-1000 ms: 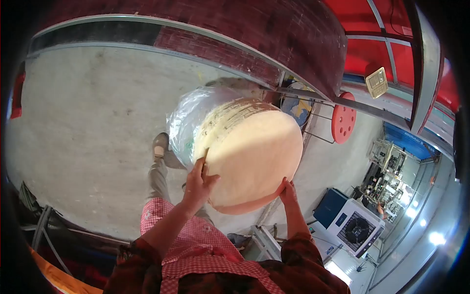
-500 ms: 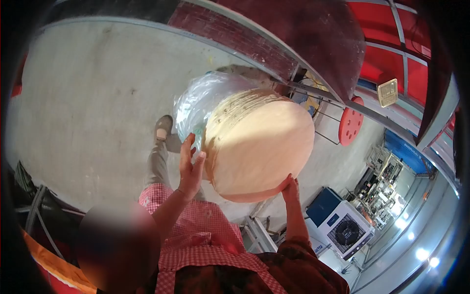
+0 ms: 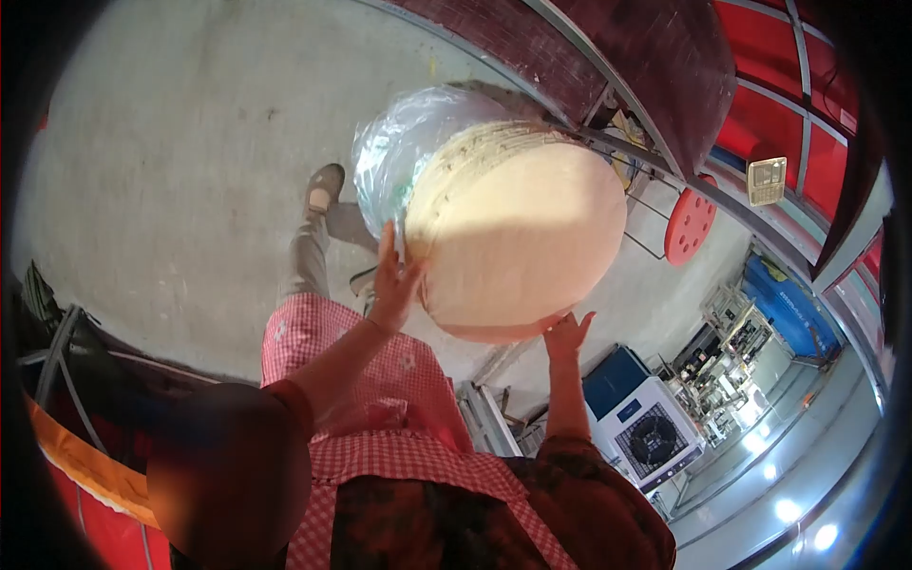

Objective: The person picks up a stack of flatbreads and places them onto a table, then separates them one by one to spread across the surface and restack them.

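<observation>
We have both bare hands at a thick, round, cream-coloured stack (image 3: 522, 233), which fills the middle of the frame, a little right of centre. Its broad, smooth top faces us, with bright light across the upper part and shade below, and thin layers show along its upper left side. What bears it is hidden beneath it.

Our left hand (image 3: 392, 293) is at the stack's lower left side, its fingers (image 3: 388, 249) spread and pointing up the frame, the thumb reaching towards the layered edge. Our right hand (image 3: 567, 339) is at the lower right rim, its fingers parted: one lies against the rim and another sticks out to the right, away from it. Neither hand pinches the stack.

Clear crumpled plastic (image 3: 385, 157) bulges out just beside the stack, at its upper left. Past the stack, right of centre, stands a red round stool (image 3: 691, 226) with holes in its seat. A white fan unit (image 3: 649, 435) sits at the lower right, and a small gold-coloured tray (image 3: 767, 181) shows at the upper right. Below our hands we see our pink checked apron (image 3: 380, 380), and one shoe (image 3: 326, 183) on the grey floor (image 3: 190, 190) at the left.
</observation>
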A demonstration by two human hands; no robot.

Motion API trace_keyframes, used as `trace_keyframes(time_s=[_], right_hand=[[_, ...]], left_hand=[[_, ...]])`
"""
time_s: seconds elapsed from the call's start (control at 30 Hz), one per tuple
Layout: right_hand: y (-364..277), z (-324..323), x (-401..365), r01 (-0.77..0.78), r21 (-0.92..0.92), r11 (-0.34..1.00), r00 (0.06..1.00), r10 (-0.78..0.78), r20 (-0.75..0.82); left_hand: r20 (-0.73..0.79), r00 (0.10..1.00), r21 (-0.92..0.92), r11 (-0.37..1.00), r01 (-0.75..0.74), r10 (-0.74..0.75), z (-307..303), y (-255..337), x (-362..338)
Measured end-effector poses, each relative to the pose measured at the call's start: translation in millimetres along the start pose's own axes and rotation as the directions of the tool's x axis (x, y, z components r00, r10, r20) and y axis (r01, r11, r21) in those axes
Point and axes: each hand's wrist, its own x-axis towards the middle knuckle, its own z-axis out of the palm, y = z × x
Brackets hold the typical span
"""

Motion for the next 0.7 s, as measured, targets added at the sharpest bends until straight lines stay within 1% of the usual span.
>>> trace_keyframes(time_s=[0.03, 0.07, 0.1, 0.13, 0.17, 0.2, 0.27, 0.3, 0.37, 0.4, 0.43, 0.47, 0.5, 0.53, 0.57, 0.6, 0.63, 0.67, 0.7], right_hand=[[6, 2, -14, 0.094, -0.149, 0.984, 0.979, -0.119, -0.166], [23, 6, -32, 0.162, -0.306, 0.938, 0.918, -0.257, -0.302], [39, 11, -49, 0.197, -0.464, 0.864, 0.821, -0.404, -0.403], [48, 11, -60, 0.32, -0.699, 0.64, 0.764, -0.611, -0.209], [57, 10, -71, 0.418, -0.842, 0.341, 0.673, -0.739, 0.035], [66, 11, -80, 0.48, -0.877, 0.003, 0.556, -0.775, 0.302], [72, 77, -127, 0.551, -0.76, -0.346, 0.456, -0.637, 0.621], [77, 103, -144, 0.587, -0.696, -0.412, 0.443, -0.556, 0.703], [85, 125, -154, 0.645, -0.502, -0.575, 0.289, -0.424, 0.858], [97, 141, -158, 0.678, -0.37, -0.635, 0.186, -0.339, 0.922], [102, 150, -161, 0.717, -0.321, -0.619, 0.165, -0.297, 0.94], [111, 158, -153, 0.759, -0.174, -0.627, -0.033, -0.304, 0.952], [121, 155, -137, 0.669, -0.141, -0.729, -0.04, -0.224, 0.974], [129, 150, -127, 0.715, -0.12, -0.688, -0.034, -0.207, 0.978], [130, 144, -130, 0.621, -0.177, -0.764, 0.113, -0.136, 0.984], [127, 142, -145, 0.575, -0.22, -0.788, 0.271, -0.071, 0.96], [127, 143, -153, 0.599, -0.259, -0.758, 0.343, -0.05, 0.938], [128, 140, -151, 0.609, -0.261, -0.749, 0.332, -0.057, 0.941], [127, 139, -148, 0.63, -0.249, -0.736, 0.326, -0.041, 0.944]], left_hand=[[-0.033, 0.998, 0.018, 0.998, 0.06, -0.06, -8, 3, -12], [-0.067, 0.991, 0.034, 0.993, 0.117, -0.114, -17, 6, -25], [-0.157, 0.983, 0.198, 0.972, 0.13, -0.099, -27, -20, -44], [-0.19, 0.965, 0.161, 0.963, 0.214, -0.182, -38, -28, -62], [-0.216, 0.94, 0.122, 0.948, 0.294, -0.264, -50, -33, -79], [-0.236, 0.911, 0.082, 0.928, 0.364, -0.337, -62, -39, -93], [-0.269, 0.927, 0.387, 0.852, 0.353, -0.262, -98, -65, -116], [-0.287, 0.935, 0.524, 0.782, 0.337, -0.21, -108, -72, -124], [-0.192, 0.919, 0.248, 0.889, 0.386, -0.345, -117, -62, -133], [-0.15, 0.915, 0.105, 0.914, 0.391, -0.374, -127, -52, -140], [-0.165, 0.956, 0.175, 0.947, 0.27, -0.242, -132, -31, -153], [-0.191, 0.977, 0.264, 0.954, 0.142, -0.093, -135, -8, -166], [-0.278, 0.96, 0.3, 0.953, 0.048, 0.039, -149, -9, -180], [-0.354, 0.922, 0.344, 0.938, -0.029, 0.159, -170, -15, -204], [-0.454, 0.878, 0.349, 0.937, 0.02, 0.15, -186, -3, -238], [-0.538, 0.831, 0.336, 0.94, 0.061, 0.138, -195, 8, -271], [-0.633, 0.772, 0.291, 0.941, 0.174, 0.053, -209, 10, -306], [-0.711, 0.703, 0.224, 0.936, 0.273, -0.035, -225, 10, -343], [-0.749, 0.634, 0.052, 0.937, 0.347, -0.193, -236, 19, -377]])
